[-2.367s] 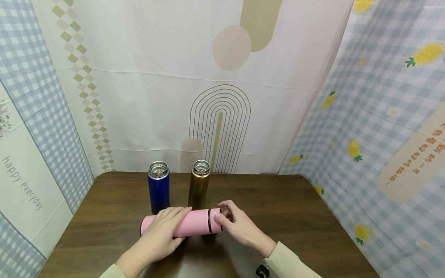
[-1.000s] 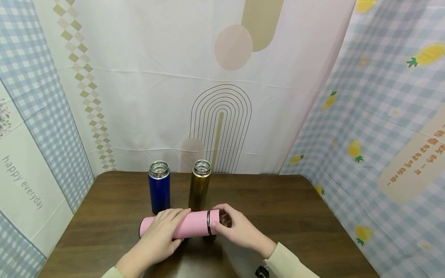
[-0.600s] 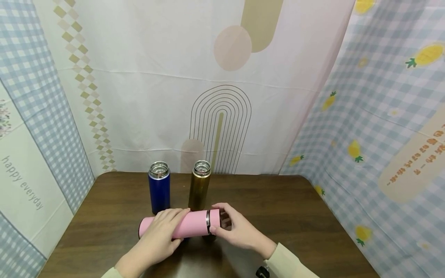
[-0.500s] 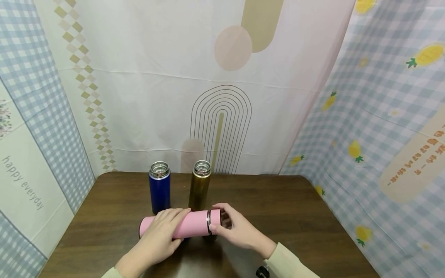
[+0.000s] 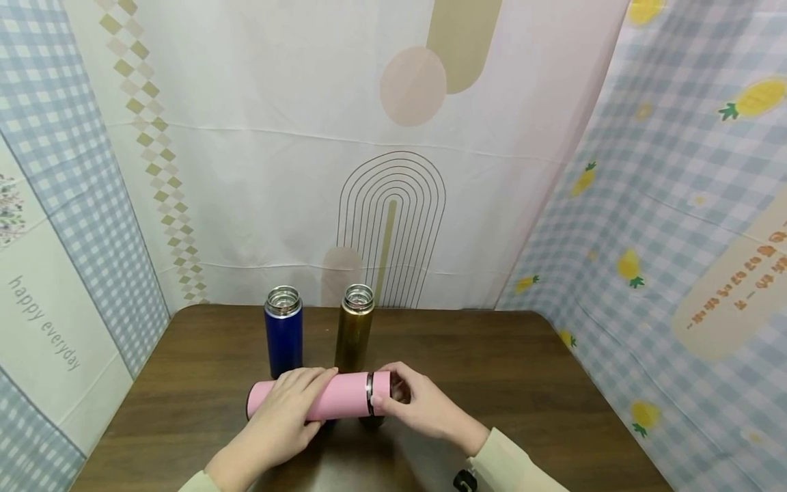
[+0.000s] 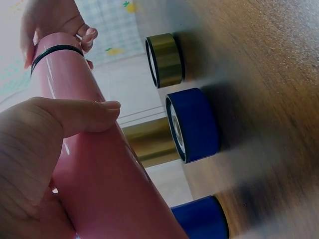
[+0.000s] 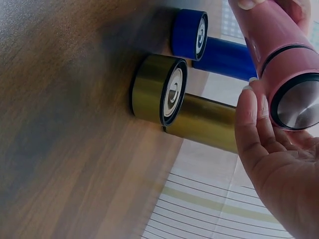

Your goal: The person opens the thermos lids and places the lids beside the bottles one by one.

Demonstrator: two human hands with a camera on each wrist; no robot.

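Note:
A pink thermos bottle (image 5: 341, 396) lies sideways above the table, its lid end to the right. My left hand (image 5: 283, 417) grips its body, fingers over the top, thumb along the near side. My right hand (image 5: 424, 406) holds the pink lid (image 7: 289, 69) at its rim, fingers curled around it; a silver disc marks its end. A dark shiny ring separates lid from body. Below stand a blue lid (image 6: 195, 124) and a gold lid (image 7: 157, 89), mostly hidden by the bottle in the head view.
Behind the pink bottle, a blue thermos bottle (image 5: 285, 335) and a gold thermos bottle (image 5: 353, 335) stand upright, lidless, on the brown wooden table (image 5: 479, 355). Patterned curtains (image 5: 264, 171) hang behind and at both sides. A small black object (image 5: 465, 480) sits at my right sleeve.
My right thumb has shifted down and left on the pink lid, towards the dark ring. The left hand, the pink bottle and the standing bottles stay nearly where they were.

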